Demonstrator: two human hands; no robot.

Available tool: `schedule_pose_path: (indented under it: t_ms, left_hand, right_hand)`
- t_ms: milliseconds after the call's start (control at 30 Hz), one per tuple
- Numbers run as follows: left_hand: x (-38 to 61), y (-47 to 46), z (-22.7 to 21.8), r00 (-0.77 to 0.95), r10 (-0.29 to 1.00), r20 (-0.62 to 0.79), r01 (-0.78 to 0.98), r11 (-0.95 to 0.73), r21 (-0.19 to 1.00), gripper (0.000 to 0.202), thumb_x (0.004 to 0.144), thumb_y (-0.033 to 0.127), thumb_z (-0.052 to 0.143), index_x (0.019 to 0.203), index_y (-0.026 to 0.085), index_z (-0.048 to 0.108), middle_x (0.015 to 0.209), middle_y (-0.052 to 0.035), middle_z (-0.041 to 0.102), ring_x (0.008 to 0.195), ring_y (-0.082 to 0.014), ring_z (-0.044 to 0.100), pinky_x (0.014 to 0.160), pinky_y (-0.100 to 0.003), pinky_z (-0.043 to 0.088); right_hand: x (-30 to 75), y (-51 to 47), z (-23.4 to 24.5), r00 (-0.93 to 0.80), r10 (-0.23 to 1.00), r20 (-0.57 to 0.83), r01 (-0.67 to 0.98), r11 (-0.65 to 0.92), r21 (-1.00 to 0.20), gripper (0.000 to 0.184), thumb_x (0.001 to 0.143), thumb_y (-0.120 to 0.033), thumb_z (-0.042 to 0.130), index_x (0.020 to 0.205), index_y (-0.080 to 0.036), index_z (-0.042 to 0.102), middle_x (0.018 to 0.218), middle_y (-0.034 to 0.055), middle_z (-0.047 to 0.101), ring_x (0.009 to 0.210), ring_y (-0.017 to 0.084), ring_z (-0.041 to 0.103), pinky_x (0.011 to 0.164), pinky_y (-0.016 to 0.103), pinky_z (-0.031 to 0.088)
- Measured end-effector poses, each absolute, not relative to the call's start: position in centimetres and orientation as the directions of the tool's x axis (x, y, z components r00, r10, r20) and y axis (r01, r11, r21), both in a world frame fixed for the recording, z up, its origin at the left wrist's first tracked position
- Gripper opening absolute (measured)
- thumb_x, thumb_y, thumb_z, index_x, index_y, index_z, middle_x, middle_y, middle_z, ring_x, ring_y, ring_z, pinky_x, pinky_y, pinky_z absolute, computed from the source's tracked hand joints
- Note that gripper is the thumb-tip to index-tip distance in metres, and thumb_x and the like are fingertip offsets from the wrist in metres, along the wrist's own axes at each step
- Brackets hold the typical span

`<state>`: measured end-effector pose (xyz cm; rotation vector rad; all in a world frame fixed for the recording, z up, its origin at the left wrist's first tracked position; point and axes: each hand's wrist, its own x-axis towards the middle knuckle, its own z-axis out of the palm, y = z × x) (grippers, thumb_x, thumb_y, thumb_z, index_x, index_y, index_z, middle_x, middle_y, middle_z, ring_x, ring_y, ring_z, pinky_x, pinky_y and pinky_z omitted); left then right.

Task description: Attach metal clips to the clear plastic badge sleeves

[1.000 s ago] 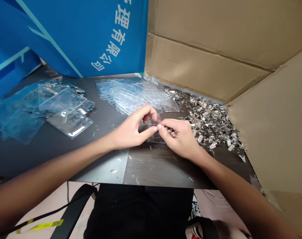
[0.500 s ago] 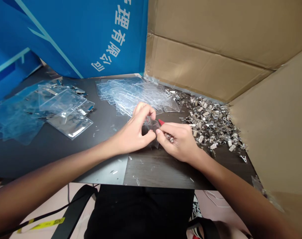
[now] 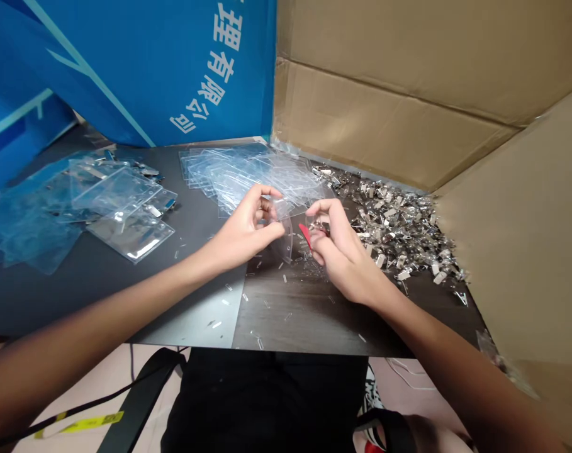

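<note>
Clear plastic badge holder (image 3: 290, 234) stands tilted between your hands, near the middle of the dark tabletop (image 3: 191, 220). Your left hand (image 3: 245, 229) curls its fingers at the holder's edge, though whether they grip it is hard to tell. Your right hand (image 3: 342, 251) has its fingers clamped on a small metal clip (image 3: 319, 228), just beside a red tab (image 3: 305, 236). Keep the holder steady and the clip square to it. Loose clips (image 3: 394, 233) heap at right of frame.
</note>
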<state>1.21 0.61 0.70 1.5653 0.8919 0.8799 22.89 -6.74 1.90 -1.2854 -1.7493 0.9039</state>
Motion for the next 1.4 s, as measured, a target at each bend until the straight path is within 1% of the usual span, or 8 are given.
schedule_pose_path:
  t_ms: [100,233,500,667,867,1067,1267,1400]
  left_hand:
    - [1.2,1.0,0.5,0.431,0.897,0.102,0.085,-0.153,0.985,0.056,0.075,0.025,0.078,0.126,0.023,0.056,0.102,-0.0004,0.058,0.089,-0.0182,0.063,0.083,-0.036,0.055]
    - [1.4,0.6,0.6,0.475,0.875,0.100,0.052,-0.141,0.989,0.060,0.076,0.024,0.079,0.131,0.024,0.055,0.112,-0.0035,0.062,0.096,-0.0201,0.068,0.088,-0.039,0.059]
    - [1.3,0.2,0.4,0.550,0.823,0.144,-0.012,-0.165,0.986,0.055,0.090,0.021,0.074,0.142,0.023,0.056,0.132,-0.0110,0.069,0.114,-0.0233,0.074,0.102,-0.042,0.061]
    - [1.3,0.2,0.5,0.553,0.820,0.147,-0.029,-0.157,0.987,0.047,0.090,0.018,0.079,0.133,0.023,0.060,0.123,-0.0075,0.070,0.104,-0.0208,0.077,0.098,-0.039,0.064]
    - [1.6,0.1,0.7,0.507,0.854,0.117,-0.046,-0.109,0.993,0.047,0.086,0.018,0.081,0.128,0.022,0.060,0.112,-0.0043,0.069,0.093,-0.0172,0.074,0.089,-0.035,0.064]
    - [1.6,0.0,0.9,0.446,0.886,0.125,-0.006,-0.136,0.991,0.050,0.082,0.023,0.085,0.126,0.022,0.061,0.114,-0.0049,0.068,0.091,-0.0163,0.070,0.085,-0.033,0.061]
    - [1.7,-0.4,1.4,0.416,0.895,0.163,0.046,-0.199,0.979,0.052,0.081,0.027,0.086,0.126,0.024,0.060,0.107,-0.0030,0.063,0.095,-0.0188,0.067,0.082,-0.031,0.059]
    - [1.5,-0.4,1.5,0.426,0.878,0.216,0.059,-0.265,0.962,0.050,0.082,0.030,0.086,0.125,0.025,0.061,0.098,-0.0006,0.055,0.086,-0.0168,0.058,0.077,-0.031,0.052]
  right_hand:
    - [23.1,-6.6,1.8,-0.224,0.966,0.131,0.419,0.216,-0.882,0.019,0.114,-0.024,0.043,0.132,-0.029,0.045,0.086,-0.0036,0.052,0.069,0.018,0.050,0.073,0.038,0.043]
    - [23.0,-6.3,1.7,-0.286,0.949,0.135,0.400,0.246,-0.883,0.015,0.121,-0.039,0.044,0.122,-0.028,0.054,0.080,-0.0049,0.049,0.068,0.016,0.046,0.071,0.036,0.041]
    - [22.9,-5.8,1.3,-0.290,0.944,0.156,0.369,0.261,-0.892,0.017,0.113,-0.031,0.059,0.114,-0.022,0.074,0.073,-0.0049,0.053,0.064,0.013,0.043,0.064,0.031,0.036]
    - [22.7,-5.7,1.5,-0.213,0.965,0.152,0.316,0.215,-0.924,0.026,0.109,-0.041,0.067,0.097,-0.020,0.076,0.071,-0.0048,0.052,0.061,0.011,0.038,0.058,0.029,0.029]
    - [22.7,-5.7,1.6,-0.143,0.986,0.089,0.296,0.128,-0.947,0.028,0.104,-0.037,0.069,0.084,-0.020,0.074,0.066,-0.0036,0.053,0.058,0.011,0.039,0.056,0.029,0.029]
    - [22.6,-5.8,2.0,-0.196,0.978,0.074,0.220,0.118,-0.968,0.026,0.102,-0.034,0.069,0.082,-0.019,0.075,0.063,-0.0051,0.049,0.057,0.010,0.035,0.054,0.030,0.023]
    - [22.5,-5.8,2.5,-0.258,0.960,0.104,0.171,0.152,-0.974,0.022,0.100,-0.032,0.070,0.082,-0.020,0.074,0.063,-0.0070,0.047,0.057,0.011,0.038,0.056,0.029,0.031]
    - [22.8,-6.1,2.7,-0.359,0.925,0.126,0.149,0.191,-0.970,0.018,0.101,-0.030,0.064,0.088,-0.021,0.071,0.067,-0.0062,0.048,0.061,0.012,0.041,0.060,0.030,0.034]
